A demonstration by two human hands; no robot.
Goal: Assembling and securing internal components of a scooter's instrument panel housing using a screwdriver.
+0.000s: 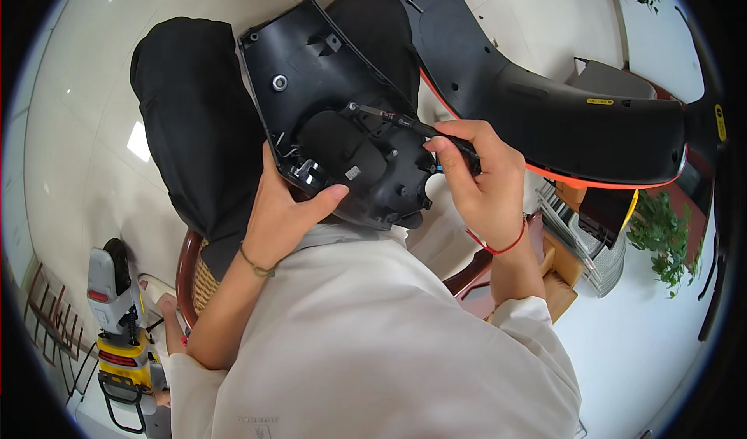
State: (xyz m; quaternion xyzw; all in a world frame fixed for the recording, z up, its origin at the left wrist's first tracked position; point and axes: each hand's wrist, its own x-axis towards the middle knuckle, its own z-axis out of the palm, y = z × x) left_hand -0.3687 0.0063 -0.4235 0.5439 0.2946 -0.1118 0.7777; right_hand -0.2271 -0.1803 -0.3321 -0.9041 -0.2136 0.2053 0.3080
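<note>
Black plastic, edged in orange, makes up the largest thing in view: a long curved panel (545, 120) off to the right, well apart from the left hand. Next in size come the dark trouser legs (183, 120), spread so that the lap serves, it seems, as a workbench.

Across them lies a black shell (311, 58), hollow side up, probably turned that way so its inner posts and brackets can be reached. It sits between the two hands, tilted a little. The left hand (292, 213) clasps its near left edge, thumb over the inside and fingers mostly hidden along the outer wall — likely to steady it against the tool.

The right hand (486, 167) pinches the handle of a black screwdriver (451, 139) between thumb and fingers, over the shell's right side. Its metal shaft slants left into the hollow, the tip near the middle; whether it touches anything there I cannot tell.

Smaller still, a shiny metal fitting (310, 173) sits just beside the left thumb, a round metal ring (278, 83) farther up the shell, and a tiny pale label (353, 172) near the thumb's tip.
</note>
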